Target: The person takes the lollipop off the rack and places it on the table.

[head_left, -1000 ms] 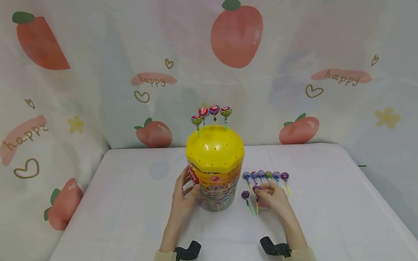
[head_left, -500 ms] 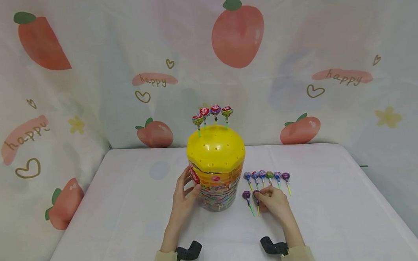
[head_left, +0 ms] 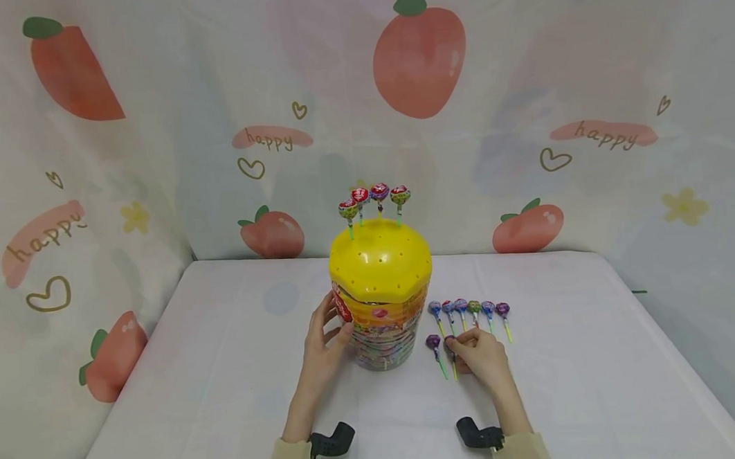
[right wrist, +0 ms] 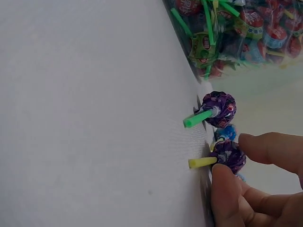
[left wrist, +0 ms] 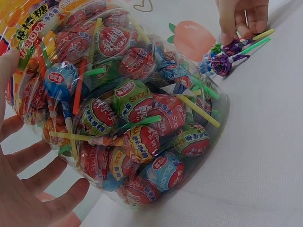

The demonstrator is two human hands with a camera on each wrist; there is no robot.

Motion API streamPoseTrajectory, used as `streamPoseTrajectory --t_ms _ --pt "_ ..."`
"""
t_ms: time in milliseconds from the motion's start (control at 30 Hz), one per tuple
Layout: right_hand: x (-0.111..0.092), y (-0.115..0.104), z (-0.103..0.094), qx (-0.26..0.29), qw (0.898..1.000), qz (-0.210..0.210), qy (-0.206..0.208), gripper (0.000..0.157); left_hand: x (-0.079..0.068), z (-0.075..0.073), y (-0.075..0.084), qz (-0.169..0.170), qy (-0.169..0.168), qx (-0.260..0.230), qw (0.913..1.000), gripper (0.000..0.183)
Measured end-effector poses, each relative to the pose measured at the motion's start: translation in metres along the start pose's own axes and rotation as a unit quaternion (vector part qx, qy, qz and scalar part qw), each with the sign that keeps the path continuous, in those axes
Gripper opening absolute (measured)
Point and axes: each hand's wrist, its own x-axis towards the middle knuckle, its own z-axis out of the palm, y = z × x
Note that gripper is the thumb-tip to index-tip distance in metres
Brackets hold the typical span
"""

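A clear jar full of wrapped lollipops stands upright under a yellow domed lid dotted with small holes. My left hand rests against the jar's left side, its fingers spread and fairly straight in the left wrist view. To the right of the jar, my right hand pinches the head of a purple-wrapped lollipop with a yellow stick, between thumb and index finger. That lollipop is at the tabletop. Beside it lies another purple lollipop with a green stick.
Several lollipops lie in a row on the white tablecloth, beyond my right hand. Another group of lollipops stands upright in the lid's rear holes. A printed cloth backdrop hangs behind the table.
My right hand has shifted slightly downward at the yellow-stick lollipop, and its fingers have settled on the head. My left hand stays against the jar.
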Motion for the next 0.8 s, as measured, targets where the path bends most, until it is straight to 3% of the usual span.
streamPoseTrajectory --t_ms 467,800 --pt "-0.011 -0.012 -0.024 -0.027 0.999 -0.019 0.033 0.037 -0.002 0.0 -0.001 0.006 0.001 0.01 0.9999 0.067" --pt "-0.017 -0.039 -0.028 -0.003 0.991 -0.094 0.094 0.029 -0.002 -0.001 0.002 0.008 0.001 0.007 0.9999 0.065"
